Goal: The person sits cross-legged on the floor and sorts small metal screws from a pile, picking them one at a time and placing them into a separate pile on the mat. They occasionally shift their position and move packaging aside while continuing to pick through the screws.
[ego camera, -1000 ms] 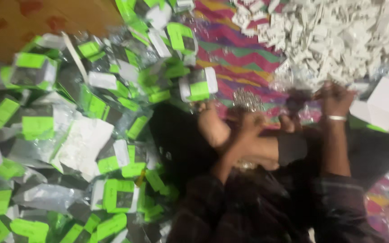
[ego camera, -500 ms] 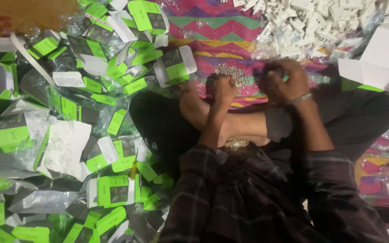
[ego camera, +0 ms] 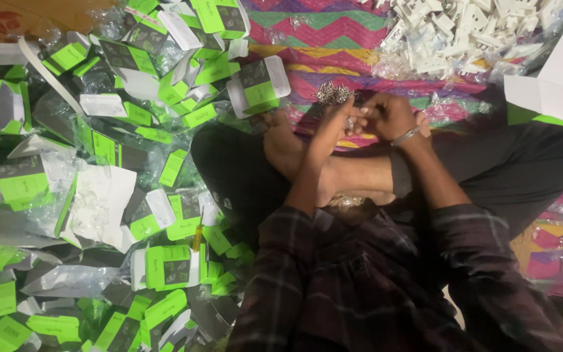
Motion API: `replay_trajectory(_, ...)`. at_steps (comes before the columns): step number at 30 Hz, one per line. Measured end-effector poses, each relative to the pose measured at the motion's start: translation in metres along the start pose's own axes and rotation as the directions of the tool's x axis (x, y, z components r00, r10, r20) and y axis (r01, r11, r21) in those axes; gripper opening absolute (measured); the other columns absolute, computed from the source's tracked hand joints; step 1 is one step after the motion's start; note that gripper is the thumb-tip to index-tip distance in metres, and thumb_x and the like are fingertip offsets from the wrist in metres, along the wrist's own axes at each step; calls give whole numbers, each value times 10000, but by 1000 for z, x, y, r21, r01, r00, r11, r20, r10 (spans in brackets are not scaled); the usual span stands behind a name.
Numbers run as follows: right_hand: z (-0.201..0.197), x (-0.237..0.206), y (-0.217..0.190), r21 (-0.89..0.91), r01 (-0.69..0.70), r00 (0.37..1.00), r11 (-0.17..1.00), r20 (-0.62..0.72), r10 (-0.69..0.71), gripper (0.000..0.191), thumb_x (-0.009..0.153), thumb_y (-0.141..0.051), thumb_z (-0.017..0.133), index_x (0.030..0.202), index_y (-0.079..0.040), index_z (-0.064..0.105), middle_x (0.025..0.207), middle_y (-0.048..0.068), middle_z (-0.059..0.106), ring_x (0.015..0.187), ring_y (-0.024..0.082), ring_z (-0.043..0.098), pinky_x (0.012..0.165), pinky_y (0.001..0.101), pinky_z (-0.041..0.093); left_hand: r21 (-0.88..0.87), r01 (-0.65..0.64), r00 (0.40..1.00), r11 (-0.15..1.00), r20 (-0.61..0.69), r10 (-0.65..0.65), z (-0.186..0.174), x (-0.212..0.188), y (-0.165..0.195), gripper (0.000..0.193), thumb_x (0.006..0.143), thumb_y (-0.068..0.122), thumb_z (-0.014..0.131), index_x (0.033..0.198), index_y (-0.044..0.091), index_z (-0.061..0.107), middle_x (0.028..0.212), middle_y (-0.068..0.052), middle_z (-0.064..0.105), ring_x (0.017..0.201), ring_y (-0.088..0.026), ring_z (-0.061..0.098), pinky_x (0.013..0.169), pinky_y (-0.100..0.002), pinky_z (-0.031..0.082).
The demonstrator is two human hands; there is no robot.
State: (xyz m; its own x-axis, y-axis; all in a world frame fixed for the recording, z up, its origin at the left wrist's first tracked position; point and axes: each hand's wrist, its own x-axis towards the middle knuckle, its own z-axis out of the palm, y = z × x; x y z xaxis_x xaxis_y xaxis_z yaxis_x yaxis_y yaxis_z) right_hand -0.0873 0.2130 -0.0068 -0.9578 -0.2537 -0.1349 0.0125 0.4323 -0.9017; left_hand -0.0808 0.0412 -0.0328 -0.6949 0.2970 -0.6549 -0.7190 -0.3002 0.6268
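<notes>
Between both closed hands [ego camera: 366, 120]: small part.

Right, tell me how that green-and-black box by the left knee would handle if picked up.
The box looks like thin card, so probably light and easily crushed. Its white end flap seems open, so the contents might slip out. Flat-sided, it likely would not roll.

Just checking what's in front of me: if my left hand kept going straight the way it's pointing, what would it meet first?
Most likely the small heap of metal bits on the patterned mat, just beyond the left hand; depth is hard to judge.
</notes>
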Motion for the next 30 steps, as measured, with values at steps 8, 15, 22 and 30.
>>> replay_trajectory(8, -94, 0, 10, 975, -9, 1000, 223, 8, 3, 195, 1013, -266, 729, 1111, -98, 717, 1014, 112, 760, 921, 233, 722, 840, 346, 592, -319, -137, 961, 938, 185, 204, -7, 1, -10, 458, 1011, 95, 549, 1407, -127, 486, 1277, -239, 662, 1238, -345, 650, 1121, -449, 513)
replay_trajectory(15, -12, -1, -10, -24, 308, 950, 951, -38, -309, 289, 854, -139, 836, 1104, -10, 769, 1127, 154, 719, 1036, 253, 666, 902, 362, 527, -176, -125, 982, 976, 118, 147, -2, 2, -8, 458, 1036, 66, 513, 1480, -24, 444, 1245, -168, 658, 1193, -280, 642, 1049, -447, 522)
replay_trajectory(22, -1, 10, 0, 306, 69, 994, 949, -101, -40, 141, 984, -77, 735, 1106, -17, 772, 1121, 118, 733, 1051, 196, 664, 931, 323, 528, -146, -198, 974, 969, 83, 212, 0, 8, -14, 343, 1038, 165, 618, 1315, -36, 601, 1054, -122, 728, 917, -217, 740, 792, -381, 614)
replay_trajectory(30, -1, 9, 9, 91, 35, 994, 995, -110, -25, 165, 973, -102, 743, 1087, 15, 767, 1059, 111, 761, 957, 173, 705, 863, 304, 541, 150, -384, 920, 911, -23, 391, 4, -5, 1, 269, 1011, 266, 742, 1069, 4, 749, 911, -18, 718, 773, -80, 630, 663, -235, 504)
